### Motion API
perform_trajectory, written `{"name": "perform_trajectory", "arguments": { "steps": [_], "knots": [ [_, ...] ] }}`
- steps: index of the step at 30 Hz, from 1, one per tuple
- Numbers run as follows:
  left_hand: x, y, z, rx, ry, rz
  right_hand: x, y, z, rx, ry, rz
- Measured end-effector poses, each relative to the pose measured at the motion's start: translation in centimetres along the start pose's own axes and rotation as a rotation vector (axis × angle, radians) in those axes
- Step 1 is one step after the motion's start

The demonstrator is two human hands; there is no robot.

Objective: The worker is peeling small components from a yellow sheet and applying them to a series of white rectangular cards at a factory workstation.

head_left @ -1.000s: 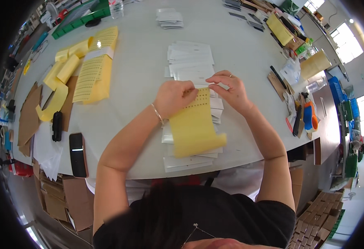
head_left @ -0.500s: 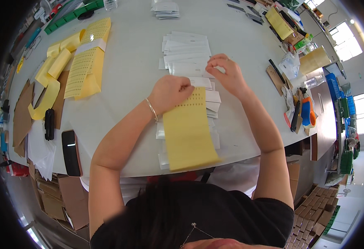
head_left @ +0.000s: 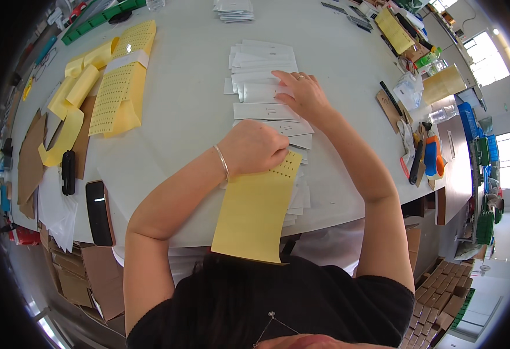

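Note:
My left hand (head_left: 258, 146) is closed in a pinch on the top edge of a yellow label sheet (head_left: 255, 212). A few rows of small dark-marked labels remain along that edge, and its plain lower part hangs past the table's near edge. Several flat white packets (head_left: 262, 110) overlap in a column up the middle of the table, some partly hidden under the sheet and my left hand. Over the upper packets (head_left: 261, 61) is my right hand (head_left: 306, 96), thumb and forefinger apart. Whether a small label clings to a fingertip is too small to tell.
More yellow label sheets (head_left: 112, 104) lie at the left, beside a curled yellow strip (head_left: 83, 87). A phone (head_left: 99, 212) and a black box cutter-like object (head_left: 68, 173) are nearer. Another packet stack (head_left: 234, 11) stands far off. Orange-blue tape dispenser (head_left: 433, 157) sits at right.
My left hand has come nearer to me and slightly right, drawing the yellow sheet down past the table edge. My right hand has shifted left over the packets and its fingers have spread.

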State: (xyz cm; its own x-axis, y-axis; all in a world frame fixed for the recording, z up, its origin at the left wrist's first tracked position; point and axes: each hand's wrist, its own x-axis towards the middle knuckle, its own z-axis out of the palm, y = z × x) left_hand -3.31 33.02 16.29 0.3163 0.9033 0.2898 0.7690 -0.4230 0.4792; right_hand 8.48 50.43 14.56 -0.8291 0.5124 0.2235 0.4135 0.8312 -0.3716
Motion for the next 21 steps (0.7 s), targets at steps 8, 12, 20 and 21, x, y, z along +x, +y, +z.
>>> {"name": "perform_trajectory", "arguments": {
  "steps": [8, 12, 20, 21],
  "knots": [
    [0.0, 0.0, 0.2, 0.021, 0.03, 0.019, 0.2, 0.6, -2.3, 0.339, -0.079, 0.199],
    [0.1, 0.0, 0.2, -0.007, 0.07, 0.012, -0.8, 1.1, -2.9, 0.738, -0.092, 0.361],
    [0.4, -1.7, 0.1, -0.13, 0.196, -0.307, -4.3, -1.5, -3.7, 0.436, -0.099, 0.082],
    [0.4, -1.9, 0.1, -0.13, 0.196, -0.308, -4.6, -2.1, -4.1, 0.465, -0.113, 0.079]
  ]
}}
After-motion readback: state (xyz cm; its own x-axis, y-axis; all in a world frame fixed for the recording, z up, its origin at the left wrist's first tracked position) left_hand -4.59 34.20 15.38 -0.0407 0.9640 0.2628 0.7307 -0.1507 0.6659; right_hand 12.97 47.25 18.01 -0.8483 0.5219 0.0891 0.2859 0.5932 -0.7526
